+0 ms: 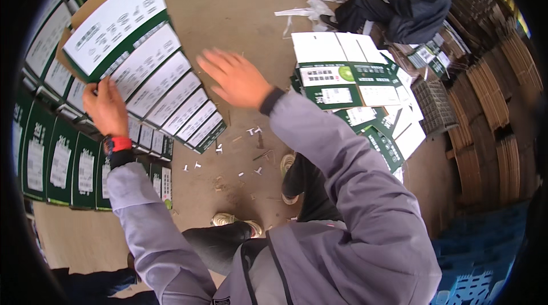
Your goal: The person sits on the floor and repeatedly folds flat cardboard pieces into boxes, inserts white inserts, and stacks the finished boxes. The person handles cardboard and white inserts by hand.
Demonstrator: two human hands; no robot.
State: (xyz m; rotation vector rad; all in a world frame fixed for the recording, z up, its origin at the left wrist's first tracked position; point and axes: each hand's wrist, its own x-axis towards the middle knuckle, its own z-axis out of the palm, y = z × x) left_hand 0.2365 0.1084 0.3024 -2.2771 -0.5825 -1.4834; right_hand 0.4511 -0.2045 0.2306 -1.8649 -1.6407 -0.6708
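Grey jacket sleeves fill the lower part of the view, both arms reaching up and away from the body. The left hand (105, 106), with a red watch (117, 144) at its wrist, is closed on a fanned bundle of flat carton blanks (154, 76), green and white with printed panels; its fingers curl over the bundle's lower left edge and the blanks spread from there toward the upper left. The right hand (235, 78) is spread wide, palm down and fingers apart, holding nothing; it hovers just beside the right edge of the fan, and whether it touches the blanks cannot be told. Below, the person's shoes (237, 222) stand on a dusty floor (228, 13) strewn with small scraps. More green blanks (57, 162) lie in rows along the left. A second stack of blanks (354, 88) sits to the right, and beyond it another person (411, 5) sits near brown corrugated sheets (485, 93).
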